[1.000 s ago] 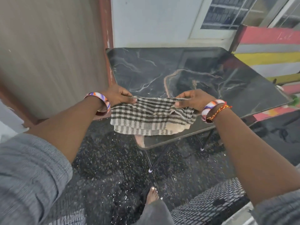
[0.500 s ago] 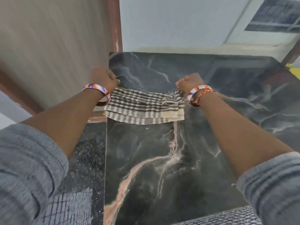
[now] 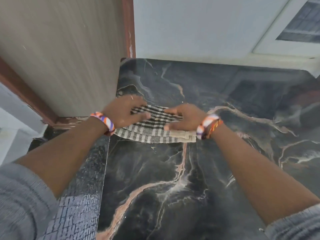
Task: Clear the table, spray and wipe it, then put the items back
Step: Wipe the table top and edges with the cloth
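— Both fists have let go: half a second ago they pinched the cloth (image 3: 152,125) by its two ends, and now the left hand (image 3: 125,112) and right hand (image 3: 184,117) lie over it with fingers straightened and spread.

— So it has been laid down?

— It looks so. It lies folded and flat on the dark marbled table (image 3: 199,179), left of the frame's centre, near the table's left edge and just below the door (image 3: 65,54) at upper left.

— And the fingers against it?

— The left fingers (image 3: 138,110) reach across its upper left part; the right fingers (image 3: 170,126) point in from the right over its middle. The near striped edge shows uncovered below both wrists. Motion blur hides whether they press or only touch.

— What does that mean for the job?

— My guess: no items show on the table, so clearing seems done and wiping is about to begin. I cannot tell whether the surface was sprayed.
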Motion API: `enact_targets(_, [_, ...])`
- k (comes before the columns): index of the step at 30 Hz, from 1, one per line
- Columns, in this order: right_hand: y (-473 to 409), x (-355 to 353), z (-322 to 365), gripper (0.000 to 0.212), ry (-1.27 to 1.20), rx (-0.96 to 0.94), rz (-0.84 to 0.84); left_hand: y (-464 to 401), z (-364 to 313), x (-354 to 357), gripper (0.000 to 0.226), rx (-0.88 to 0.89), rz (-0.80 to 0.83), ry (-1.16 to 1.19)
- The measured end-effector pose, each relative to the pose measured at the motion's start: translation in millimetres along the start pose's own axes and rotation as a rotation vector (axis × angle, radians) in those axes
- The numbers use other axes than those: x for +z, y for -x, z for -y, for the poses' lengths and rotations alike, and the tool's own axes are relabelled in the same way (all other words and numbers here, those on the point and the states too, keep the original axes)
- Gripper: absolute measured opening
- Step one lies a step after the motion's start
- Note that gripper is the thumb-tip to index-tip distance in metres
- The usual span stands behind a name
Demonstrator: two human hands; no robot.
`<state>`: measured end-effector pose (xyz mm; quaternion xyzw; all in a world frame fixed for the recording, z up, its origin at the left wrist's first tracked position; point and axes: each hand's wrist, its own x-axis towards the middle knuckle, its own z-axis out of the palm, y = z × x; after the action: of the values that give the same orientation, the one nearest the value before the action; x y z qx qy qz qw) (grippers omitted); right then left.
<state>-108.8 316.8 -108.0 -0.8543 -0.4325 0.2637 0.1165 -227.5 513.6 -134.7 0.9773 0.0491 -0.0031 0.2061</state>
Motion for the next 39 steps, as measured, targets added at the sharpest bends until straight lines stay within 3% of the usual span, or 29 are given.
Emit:
enact_targets(2, [7.1,24.3,-15.0,0.077,0.22,-0.022,0.004,14.9,6.1,8.5,0.121,0.003,0.231,-0.138])
enact_targets(4, [13.1,41.5,-25.6,0.064,0.297,-0.08,-0.102,19.4,11.6,14.9,0.112,0.016,0.261,-0.246])
enact_targets(6, [13.8,44.6,-24.6,0.047,0.319,-0.127,-0.266,16.1,5.1,14.7,0.07,0.005,0.22,-0.338])
enact_targets(8, [9.0,35.7,-16.4,0.042,0.341,-0.096,-0.35,7.4,-4.1,9.3,0.045,-0.027,0.156,-0.38])
enact_targets(11, [-3.6,-3.1,-10.4,0.042,0.23,-0.032,-0.37,-10.7,-14.1,-22.9,0.037,-0.086,-0.024,-0.306])
enact_targets(15, [-31.8,-65.5,-12.9,0.043,0.208,-0.045,-0.515,-54.6,-21.8,-64.7,0.032,-0.037,-0.271,-0.232])
enact_targets(19, [-71.0,-100.3,-29.0,0.05,0.242,-0.027,-0.631,-107.7,-20.1,-79.5,0.036,-0.106,-0.296,-0.349])
enact_targets(21, [-86.8,-98.1,-42.3,0.056,0.259,-0.013,-0.539,-126.3,-8.1,-69.6,0.039,-0.096,-0.245,-0.373])
enact_targets(25, [-105.4,-64.5,-66.3,0.07,0.35,0.021,-0.17,-129.3,12.1,-22.6,0.035,-0.076,0.029,-0.308])
enact_targets(28, [-111.9,-47.7,-73.8,0.07,0.505,0.014,-0.163,-124.0,23.4,2.0,0.058,-0.099,0.064,-0.241])
enact_targets(39, [-83.4,-23.0,-61.2,0.099,0.495,0.143,-0.08,-93.6,4.9,13.2,0.052,-0.101,0.107,-0.288])
